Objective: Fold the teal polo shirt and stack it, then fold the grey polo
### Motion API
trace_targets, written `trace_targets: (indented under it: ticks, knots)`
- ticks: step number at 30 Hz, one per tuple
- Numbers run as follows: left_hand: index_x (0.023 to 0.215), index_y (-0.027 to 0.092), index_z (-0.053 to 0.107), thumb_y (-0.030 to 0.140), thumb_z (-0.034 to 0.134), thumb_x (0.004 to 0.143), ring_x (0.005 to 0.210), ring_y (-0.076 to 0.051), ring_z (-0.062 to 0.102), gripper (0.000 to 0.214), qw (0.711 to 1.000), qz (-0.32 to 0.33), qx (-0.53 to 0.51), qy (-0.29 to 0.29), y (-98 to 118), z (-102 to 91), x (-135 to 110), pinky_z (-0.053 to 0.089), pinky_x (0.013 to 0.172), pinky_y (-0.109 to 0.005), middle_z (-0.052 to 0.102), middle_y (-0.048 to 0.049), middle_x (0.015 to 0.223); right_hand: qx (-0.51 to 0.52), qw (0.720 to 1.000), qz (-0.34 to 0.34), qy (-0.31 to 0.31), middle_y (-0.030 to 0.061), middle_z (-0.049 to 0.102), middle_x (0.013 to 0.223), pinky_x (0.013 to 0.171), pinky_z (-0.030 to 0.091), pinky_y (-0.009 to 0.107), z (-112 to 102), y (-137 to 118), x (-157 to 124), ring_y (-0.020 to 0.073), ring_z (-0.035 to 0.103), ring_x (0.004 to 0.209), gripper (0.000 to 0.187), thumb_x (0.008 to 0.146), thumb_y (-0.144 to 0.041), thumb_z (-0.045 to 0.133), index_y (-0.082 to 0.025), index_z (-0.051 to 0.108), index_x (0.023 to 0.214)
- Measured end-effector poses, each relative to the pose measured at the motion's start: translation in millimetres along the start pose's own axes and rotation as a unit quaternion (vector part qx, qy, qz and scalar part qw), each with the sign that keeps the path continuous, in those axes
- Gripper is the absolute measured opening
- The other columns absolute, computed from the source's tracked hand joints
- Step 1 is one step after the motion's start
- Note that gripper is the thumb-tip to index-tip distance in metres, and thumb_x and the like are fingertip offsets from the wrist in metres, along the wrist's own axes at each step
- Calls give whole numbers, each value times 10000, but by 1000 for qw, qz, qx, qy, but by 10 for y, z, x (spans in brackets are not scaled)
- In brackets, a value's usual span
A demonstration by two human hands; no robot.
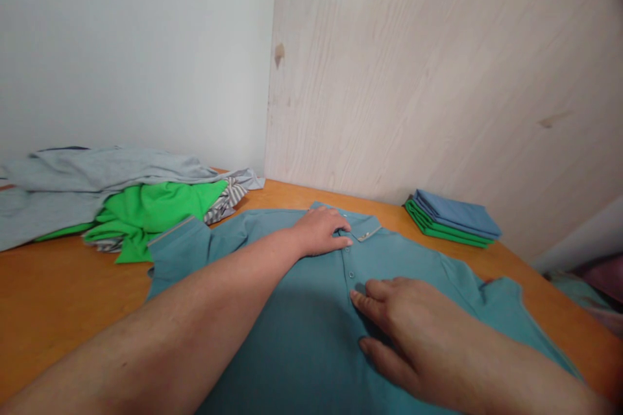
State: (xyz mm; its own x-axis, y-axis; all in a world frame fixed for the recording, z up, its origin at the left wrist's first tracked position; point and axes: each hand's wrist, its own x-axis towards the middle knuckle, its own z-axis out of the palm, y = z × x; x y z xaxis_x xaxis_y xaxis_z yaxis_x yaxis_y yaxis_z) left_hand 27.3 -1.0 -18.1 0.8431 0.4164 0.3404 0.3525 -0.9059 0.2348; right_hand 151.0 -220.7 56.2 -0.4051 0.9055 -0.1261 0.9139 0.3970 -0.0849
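A teal polo shirt (pixel 302 318) lies front side up, spread wide with its collar (pixel 366 233) at the far end and its buttoned placket (pixel 351 266) running toward me. My left hand (pixel 322 231) rests on the cloth by the left part of the collar, fingers slightly bent and thumb apart, near the top button. Lower down, my right hand (pixel 403 314) touches the shirt beside the placket's lower end. Its index finger and thumb are apart, and the other fingers are partly hidden. Neither hand visibly grips any cloth.
Loose clothes lie on the orange table (pixel 39 298) at the left: a grey garment (pixel 111 168), a bright green one (pixel 160 207) and a striped one (pixel 233 194). A folded blue and green stack (pixel 452 217) sits back right, near the wooden panel (pixel 413 78).
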Motion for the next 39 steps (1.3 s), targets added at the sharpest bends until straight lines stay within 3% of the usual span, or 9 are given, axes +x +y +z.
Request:
trace_targets:
  ticks: [8,25,32,34,36,39]
  knots:
    - [1145,271,689,517,574,911,1103,-257,577,358,1000,18,4,2,-23,18,6,394,976,-397,677,-50,1153,26,999,-14,-22,40,673,910,774,447,316,-70,0,-57,196,633,843,218,913,-327,557,-234,700,1050]
    - [1141,276,683,517,556,923,1079,-264,571,349,999,19,38,18,17,28,-35,410,944,-398,665,-58,1136,17,1000,-25,-7,45,684,921,752,422,296,5,28,41,194,638,834,253,914,-303,531,-221,682,1099]
    - [1132,261,678,492,532,941,1063,-259,574,333,997,32,58,28,64,0,-56,414,927,-391,664,-66,1123,3,1000,14,17,58,677,920,760,445,304,34,-71,7,193,628,819,264,932,-342,516,-204,691,1072]
    - [1131,256,678,486,525,945,1052,-257,576,333,997,37,65,30,68,1,-63,419,916,-388,664,-70,1114,25,997,48,53,76,686,995,827,473,322,118,-63,-55,205,640,909,307,956,-358,493,-208,685,1141]
    - [1134,254,678,485,518,949,1055,-259,576,336,996,39,75,32,75,1,-73,420,916,-393,664,-73,1109,42,991,83,97,122,658,1221,971,465,385,266,-20,-134,245,611,1120,421,974,-405,473,-199,616,1312]
    - [1144,247,673,495,511,949,1062,-268,575,355,994,33,95,34,98,-13,-91,423,920,-407,658,-81,1119,49,984,123,115,145,385,1566,1162,320,504,544,80,-233,311,362,1432,651,977,-543,431,-184,405,1519]
